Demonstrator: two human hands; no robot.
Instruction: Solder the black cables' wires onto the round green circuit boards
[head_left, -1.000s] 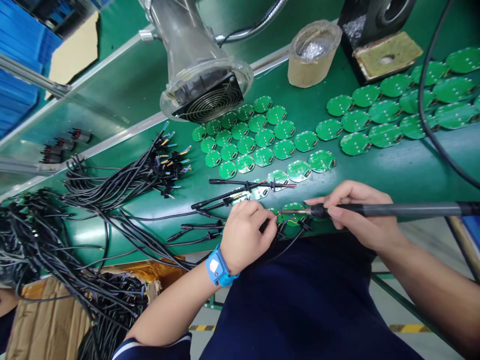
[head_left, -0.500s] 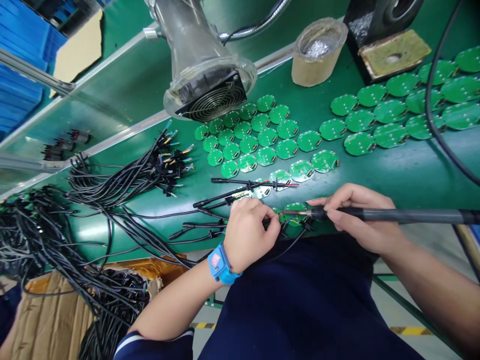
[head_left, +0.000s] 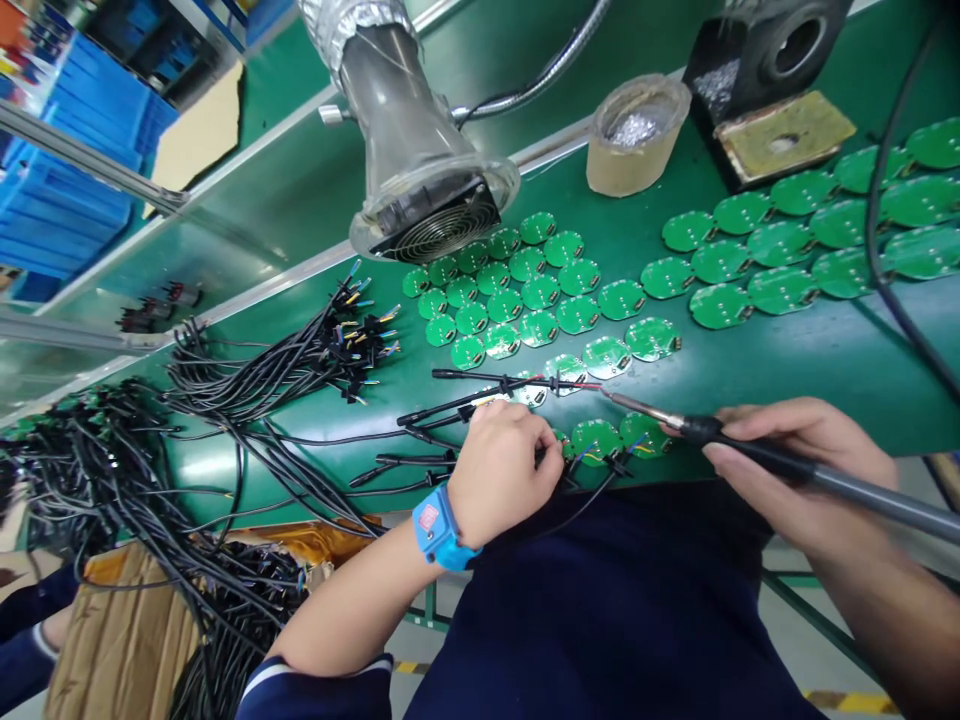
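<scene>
My right hand (head_left: 795, 450) grips a soldering iron (head_left: 720, 435) with a black grip and grey handle. Its tip is near the red ends of the black leads (head_left: 480, 377), above the front row of round green circuit boards (head_left: 595, 440). Close to that row's left end, my left hand (head_left: 506, 450), with a blue wrist strap (head_left: 436, 530), is closed in a pinch. What its fingers hold is hidden, but a board edge shows right beside them. Coloured wires lie across the two boards to the right, with a black cable (head_left: 589, 500) curving below.
More green boards (head_left: 540, 290) stand in rows behind. A fume extractor (head_left: 435, 200) hangs over the bench's back. Beside it are a cardboard ring (head_left: 637, 135) with solder scraps and an iron stand (head_left: 780, 100). Bundled black cables (head_left: 277, 360) cover the left, above a carton (head_left: 127, 630).
My right hand has drawn the soldering iron from the board by my left fingers, up and right, uncovering another wired board. My left hand stays pinched in place. The view has shifted slightly.
</scene>
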